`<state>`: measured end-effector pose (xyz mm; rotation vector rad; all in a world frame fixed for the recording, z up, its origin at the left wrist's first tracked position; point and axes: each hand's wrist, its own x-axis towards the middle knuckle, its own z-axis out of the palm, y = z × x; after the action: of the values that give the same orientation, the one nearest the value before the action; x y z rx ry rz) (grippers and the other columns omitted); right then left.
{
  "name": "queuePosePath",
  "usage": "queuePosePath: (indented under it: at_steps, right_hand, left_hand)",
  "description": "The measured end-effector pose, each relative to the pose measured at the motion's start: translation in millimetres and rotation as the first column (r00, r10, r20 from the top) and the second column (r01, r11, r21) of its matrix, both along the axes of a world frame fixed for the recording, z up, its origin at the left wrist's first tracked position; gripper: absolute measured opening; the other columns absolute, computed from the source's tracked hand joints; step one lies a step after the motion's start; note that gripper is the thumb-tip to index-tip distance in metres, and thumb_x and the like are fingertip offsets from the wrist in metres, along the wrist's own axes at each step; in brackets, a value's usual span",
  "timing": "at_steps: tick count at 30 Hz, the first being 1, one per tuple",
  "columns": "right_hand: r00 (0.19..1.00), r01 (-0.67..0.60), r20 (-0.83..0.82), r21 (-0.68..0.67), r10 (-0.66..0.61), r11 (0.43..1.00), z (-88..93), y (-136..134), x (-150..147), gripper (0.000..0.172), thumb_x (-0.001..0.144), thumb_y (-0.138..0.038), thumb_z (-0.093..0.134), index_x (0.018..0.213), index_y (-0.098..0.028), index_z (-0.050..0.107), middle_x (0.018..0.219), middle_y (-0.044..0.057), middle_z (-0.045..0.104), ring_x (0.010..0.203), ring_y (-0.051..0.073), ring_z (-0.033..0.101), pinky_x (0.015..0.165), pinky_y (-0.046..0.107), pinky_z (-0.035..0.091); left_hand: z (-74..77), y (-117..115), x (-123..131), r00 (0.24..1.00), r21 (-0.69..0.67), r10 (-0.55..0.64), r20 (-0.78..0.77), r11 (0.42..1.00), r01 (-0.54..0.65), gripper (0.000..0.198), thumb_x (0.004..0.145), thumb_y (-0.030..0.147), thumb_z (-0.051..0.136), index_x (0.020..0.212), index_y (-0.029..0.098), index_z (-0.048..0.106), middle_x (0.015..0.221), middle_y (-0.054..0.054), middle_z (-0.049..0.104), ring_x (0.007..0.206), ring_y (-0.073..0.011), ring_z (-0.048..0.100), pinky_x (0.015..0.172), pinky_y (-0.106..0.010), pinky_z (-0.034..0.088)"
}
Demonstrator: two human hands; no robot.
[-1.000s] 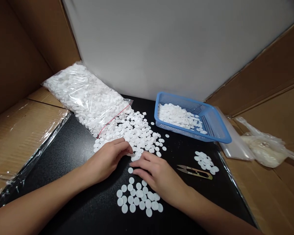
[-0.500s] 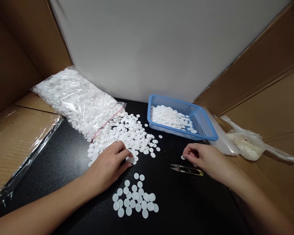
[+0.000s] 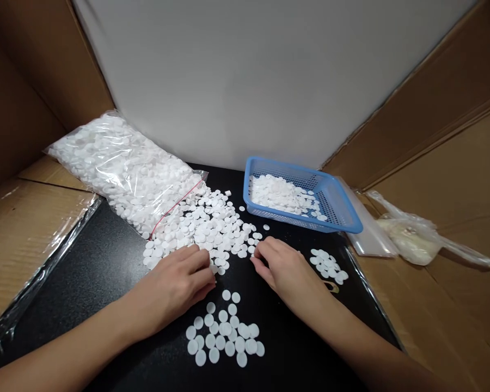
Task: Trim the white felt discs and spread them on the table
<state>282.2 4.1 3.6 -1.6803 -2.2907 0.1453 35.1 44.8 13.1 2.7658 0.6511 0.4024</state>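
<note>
At the near edge of a loose pile of small white round discs (image 3: 212, 226), my left hand (image 3: 183, 283) rests closed, its fingers curled together. A bit of white shows at its fingertips, apparently a disc. My right hand (image 3: 286, 269) is by the pile's right edge, thumb a little apart from the bent fingers, with single discs close to the tips. In front of the hands lies a spread group of discs (image 3: 224, 329). To the right of my right hand is a smaller cluster of discs (image 3: 328, 267). Thread snips (image 3: 332, 287) lie mostly hidden under that hand.
A clear zip bag full of discs (image 3: 122, 163) lies at the back left, its mouth towards the pile. A blue mesh basket (image 3: 351, 222) with discs stands at the back right. Beyond it are a flat clear bag (image 3: 373, 245) and a knotted plastic bag (image 3: 412, 242). Cardboard borders both sides.
My right hand has moved left from beside the snips to the pile's edge, uncovering the right-hand cluster. The disc it had at its fingertips is no longer seen there. My left hand has curled closer.
</note>
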Motion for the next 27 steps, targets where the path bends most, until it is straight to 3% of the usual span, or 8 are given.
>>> queuePosePath:
  at_steps: [4,6,9,13,16,21,24,27]
  right_hand:
    - [1.000,-0.021,0.007,0.024,0.021,0.999,-6.5,-3,8,0.020,0.093,-0.011,0.055,0.078,-0.022,0.048,0.078,0.002,0.058,0.067,0.018,0.059,0.057,0.029,0.046]
    - [0.999,-0.025,-0.043,0.000,0.025,1.000,-6.1,-4,12,0.018,0.092,-0.012,0.057,0.079,-0.023,0.048,0.078,0.001,0.058,0.066,0.017,0.059,0.056,0.028,0.046]
    - [0.992,-0.008,-0.125,-0.053,0.002,0.999,-4.3,-3,17,0.015,0.091,-0.016,0.061,0.083,-0.023,0.051,0.079,0.001,0.059,0.064,0.016,0.060,0.053,0.026,0.047]
    - [0.989,-0.028,-0.149,-0.034,0.022,0.999,-5.3,0,21,0.008,0.094,-0.019,0.060,0.087,-0.022,0.057,0.081,0.002,0.061,0.066,0.017,0.062,0.055,0.027,0.049]
    - [0.988,-0.101,-0.114,0.054,0.107,0.993,-8.4,2,20,0.008,0.095,-0.016,0.057,0.089,-0.020,0.059,0.082,0.003,0.062,0.071,0.018,0.063,0.060,0.028,0.050]
    - [0.978,-0.200,0.099,0.201,0.183,0.959,-9.5,1,13,0.024,0.099,-0.012,0.046,0.080,-0.018,0.058,0.075,0.004,0.058,0.069,0.019,0.057,0.061,0.031,0.046]
    - [0.972,-0.233,0.035,0.258,0.232,0.938,-7.8,-4,0,0.024,0.101,-0.012,0.046,0.082,-0.017,0.060,0.075,0.004,0.060,0.070,0.019,0.057,0.065,0.031,0.045]
    - [0.936,-0.312,-0.080,0.254,0.341,0.915,-8.7,-10,-15,0.023,0.102,-0.014,0.048,0.085,-0.017,0.062,0.077,0.004,0.063,0.073,0.018,0.058,0.069,0.030,0.047]
  left_hand:
    - [9.0,-2,-5,0.986,-0.097,-0.119,-0.114,0.989,0.108,0.019,0.098,0.015,0.057,0.080,0.018,0.063,0.084,-0.003,0.059,0.077,-0.0192,0.054,0.070,-0.032,0.042]
    - [10.9,1,-7,0.990,-0.223,-0.095,-0.106,0.972,0.069,0.014,0.095,0.015,0.062,0.082,0.018,0.066,0.086,-0.002,0.060,0.079,-0.0180,0.058,0.070,-0.029,0.043]
    - [9.6,8,-9,0.999,-0.341,0.035,-0.035,0.939,-0.045,0.012,0.096,0.013,0.060,0.089,0.019,0.067,0.089,-0.001,0.061,0.083,-0.0167,0.060,0.072,-0.025,0.045]
    - [4.1,15,-10,0.981,-0.316,0.192,0.015,0.932,-0.177,0.013,0.098,0.014,0.056,0.098,0.021,0.067,0.094,-0.002,0.060,0.086,-0.0173,0.060,0.074,-0.026,0.046]
    - [0.9,14,-6,0.980,-0.266,0.198,-0.001,0.945,-0.191,0.008,0.096,0.021,0.063,0.102,0.021,0.068,0.094,-0.003,0.059,0.086,-0.0189,0.060,0.073,-0.029,0.046]
    - [-2.5,7,6,0.984,-0.065,0.171,-0.047,0.983,-0.174,0.008,0.091,0.021,0.070,0.098,0.018,0.069,0.089,-0.004,0.060,0.082,-0.0213,0.057,0.075,-0.035,0.045]
    - [-5.0,4,11,0.985,-0.031,0.165,-0.051,0.986,-0.167,0.002,0.091,0.018,0.067,0.092,0.017,0.069,0.087,-0.004,0.060,0.079,-0.0212,0.056,0.074,-0.036,0.045]
    - [-6.0,3,10,0.982,-0.119,0.188,-0.006,0.975,-0.188,0.005,0.090,0.013,0.066,0.092,0.018,0.068,0.088,-0.002,0.059,0.081,-0.0199,0.057,0.074,-0.033,0.044]
